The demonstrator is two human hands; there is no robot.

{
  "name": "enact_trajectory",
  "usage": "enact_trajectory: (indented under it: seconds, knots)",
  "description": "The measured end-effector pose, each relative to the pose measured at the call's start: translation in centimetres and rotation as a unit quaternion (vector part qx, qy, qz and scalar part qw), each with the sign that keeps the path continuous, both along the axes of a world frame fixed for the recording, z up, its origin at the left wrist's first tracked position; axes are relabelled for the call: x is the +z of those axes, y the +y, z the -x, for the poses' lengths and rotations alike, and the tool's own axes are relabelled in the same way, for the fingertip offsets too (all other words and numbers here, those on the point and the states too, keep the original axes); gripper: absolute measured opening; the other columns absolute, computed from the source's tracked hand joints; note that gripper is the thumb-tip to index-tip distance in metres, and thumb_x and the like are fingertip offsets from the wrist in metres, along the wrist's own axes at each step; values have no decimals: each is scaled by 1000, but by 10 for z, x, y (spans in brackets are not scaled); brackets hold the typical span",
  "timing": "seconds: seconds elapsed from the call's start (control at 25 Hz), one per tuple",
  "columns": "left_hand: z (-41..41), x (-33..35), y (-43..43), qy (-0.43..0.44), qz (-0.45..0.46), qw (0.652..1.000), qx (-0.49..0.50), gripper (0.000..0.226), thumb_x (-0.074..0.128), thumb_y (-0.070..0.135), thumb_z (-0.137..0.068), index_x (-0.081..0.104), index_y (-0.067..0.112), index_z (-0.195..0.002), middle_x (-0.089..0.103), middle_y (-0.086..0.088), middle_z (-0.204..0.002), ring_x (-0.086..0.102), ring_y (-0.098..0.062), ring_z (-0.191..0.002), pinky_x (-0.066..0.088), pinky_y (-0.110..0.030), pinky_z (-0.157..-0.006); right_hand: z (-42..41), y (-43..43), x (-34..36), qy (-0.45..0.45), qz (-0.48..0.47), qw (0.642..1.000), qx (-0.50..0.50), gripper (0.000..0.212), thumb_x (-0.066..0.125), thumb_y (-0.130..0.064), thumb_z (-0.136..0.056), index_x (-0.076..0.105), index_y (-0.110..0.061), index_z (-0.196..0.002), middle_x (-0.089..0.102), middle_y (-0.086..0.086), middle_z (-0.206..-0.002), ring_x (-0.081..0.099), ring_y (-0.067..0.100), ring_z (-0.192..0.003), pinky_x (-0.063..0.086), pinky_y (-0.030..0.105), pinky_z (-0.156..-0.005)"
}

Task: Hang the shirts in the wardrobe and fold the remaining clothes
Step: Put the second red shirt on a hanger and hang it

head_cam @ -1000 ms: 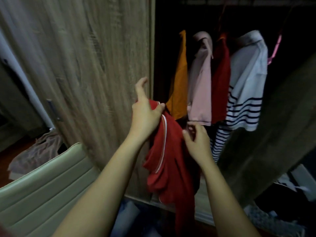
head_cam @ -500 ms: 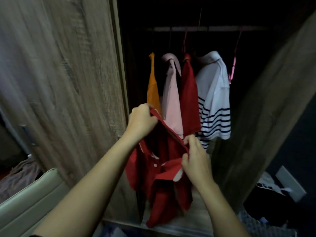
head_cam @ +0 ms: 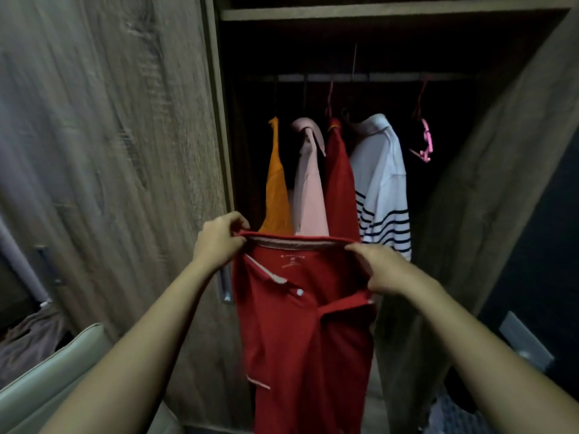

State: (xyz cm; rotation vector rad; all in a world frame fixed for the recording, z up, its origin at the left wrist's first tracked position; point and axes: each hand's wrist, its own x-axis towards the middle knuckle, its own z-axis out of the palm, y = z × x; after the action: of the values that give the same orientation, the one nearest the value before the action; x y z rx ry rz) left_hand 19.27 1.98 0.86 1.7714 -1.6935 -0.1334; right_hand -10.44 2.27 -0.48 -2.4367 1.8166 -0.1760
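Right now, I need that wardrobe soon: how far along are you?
Done: orange shirt, pink shirt, red shirt, striped shirt hang on the rail. In hand: left hand and right hand grip a red polo by its collar, unhung. Left: hang it; fold the brown clothing.

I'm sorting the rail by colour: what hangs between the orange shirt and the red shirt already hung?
A pale pink shirt hangs between the orange shirt and the hung red shirt, in the head view.

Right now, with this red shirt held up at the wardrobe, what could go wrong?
1. The left hand and right hand both pinch the collar of the red polo shirt; freeing one to fetch the bare pink hanger could let it sag or drop.
2. That hanger hangs right of the striped shirt; reaching past may knock it askew.
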Motion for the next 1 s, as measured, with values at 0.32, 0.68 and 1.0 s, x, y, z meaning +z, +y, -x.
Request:
enact_trajectory:
  seconds: [0.32, 0.68, 1.0]
  knots:
    - [29, 5, -19, 74, -28, 996, -46, 18, 69, 14, -76, 67, 15, -93, 66, -3, -89, 62, -19, -90, 45, -27, -77, 35, 10, 27, -152, 138, 960, -191, 23, 59, -22, -79, 72, -32, -95, 69, 2, -109, 61, 29, -106, 48, 34, -90]
    - [84, -56, -46, -222, -92, 949, -205, 45, 63, 15, -77, 54, 13, -120, 59, -13, -121, 55, -31, -114, 45, -38, -92, 72, 23, 17, -199, 93, 956, -195, 43, 49, 2, -72, 76, -24, -93, 67, 0, -115, 56, 24, -114, 44, 31, -98]
    - [111, -22, -53, 137, 22, 980, -144, 29, 57, -3, -75, 67, 22, -86, 65, 1, -81, 60, -16, -76, 45, -17, -63, 88, 31, 19, -226, 126, 948, -186, 47, 50, 12, -72, 75, -19, -96, 71, -2, -111, 69, 20, -80, 54, 36, -87]
